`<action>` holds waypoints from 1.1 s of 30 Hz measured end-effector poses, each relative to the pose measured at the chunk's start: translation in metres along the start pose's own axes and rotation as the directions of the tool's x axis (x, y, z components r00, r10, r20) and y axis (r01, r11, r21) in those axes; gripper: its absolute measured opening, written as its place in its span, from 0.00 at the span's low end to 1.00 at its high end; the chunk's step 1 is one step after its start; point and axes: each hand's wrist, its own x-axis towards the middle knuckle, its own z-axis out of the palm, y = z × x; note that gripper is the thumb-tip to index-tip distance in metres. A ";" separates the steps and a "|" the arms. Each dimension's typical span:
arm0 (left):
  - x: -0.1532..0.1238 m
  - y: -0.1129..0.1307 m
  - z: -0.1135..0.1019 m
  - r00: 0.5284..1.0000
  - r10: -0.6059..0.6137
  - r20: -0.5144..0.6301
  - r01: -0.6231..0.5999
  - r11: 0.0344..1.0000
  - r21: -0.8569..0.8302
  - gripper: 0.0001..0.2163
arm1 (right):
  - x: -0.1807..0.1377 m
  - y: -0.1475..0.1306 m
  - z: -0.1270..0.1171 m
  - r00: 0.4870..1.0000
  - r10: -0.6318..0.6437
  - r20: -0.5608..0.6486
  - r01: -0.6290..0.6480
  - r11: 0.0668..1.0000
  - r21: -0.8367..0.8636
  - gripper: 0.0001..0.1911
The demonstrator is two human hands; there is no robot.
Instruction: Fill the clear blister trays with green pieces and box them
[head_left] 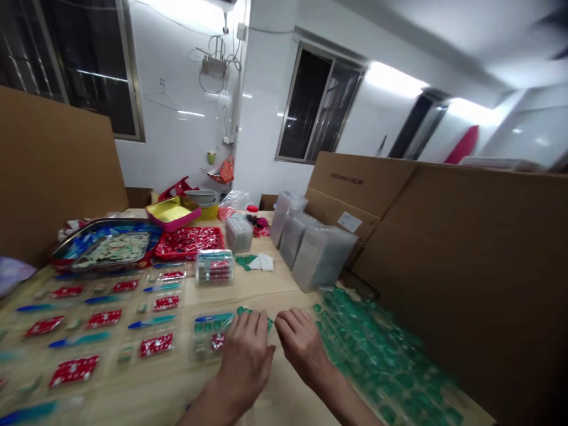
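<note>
My left hand [245, 355] lies palm down on a clear blister pack [212, 335] that holds a blue pen, green pieces and a red card. Its fingers are together over the pack's right end. My right hand [300, 344] hovers just right of it, fingers curled, at the near edge of a heap of green packets [377, 355]. Whether the right hand grips anything is hidden by blur.
Rows of filled clear packs [106, 319] cover the table's left. Behind them stand a metal tray [110, 248], a red tray [190, 241], a yellow-and-pink tin [173, 212], a small clear box [215, 266] and stacks of clear shells [319, 251]. Cardboard sheets [465, 248] wall both sides.
</note>
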 end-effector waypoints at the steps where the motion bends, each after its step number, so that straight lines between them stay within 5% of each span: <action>1: -0.002 -0.002 -0.001 0.999 -0.029 -0.019 0.029 1.000 0.004 0.15 | 0.004 -0.010 0.002 1.000 -0.015 0.007 0.014 0.999 0.040 0.14; 7: -0.024 -0.027 -0.006 0.958 -0.002 -0.288 -0.014 0.998 -0.056 0.09 | 0.023 -0.036 0.001 1.000 -0.020 0.008 0.017 0.970 0.243 0.10; 14: -0.035 -0.026 -0.010 0.921 -0.080 -0.382 0.003 0.980 -0.199 0.10 | 0.030 -0.046 -0.013 0.999 0.037 -0.011 -0.028 0.884 0.466 0.09; 18: -0.040 -0.029 -0.014 0.919 -0.045 -0.392 -0.039 0.978 -0.205 0.11 | 0.041 -0.040 -0.038 0.987 -0.011 0.158 -0.089 0.787 0.610 0.06; 22: -0.046 -0.033 -0.021 0.933 -0.032 -0.357 -0.048 0.976 -0.212 0.15 | 0.063 -0.027 -0.060 0.949 -0.082 0.306 -0.159 0.711 0.685 0.05; 28: -0.053 -0.036 -0.029 0.946 0.097 -0.310 -0.168 0.963 -0.211 0.18 | 0.091 -0.023 -0.068 0.805 -0.365 0.468 0.023 0.807 0.590 0.06; 33: -0.053 -0.032 -0.036 0.940 0.141 -0.312 -0.221 0.946 -0.238 0.20 | 0.096 -0.029 -0.065 0.740 -0.494 0.457 0.195 0.807 0.557 0.06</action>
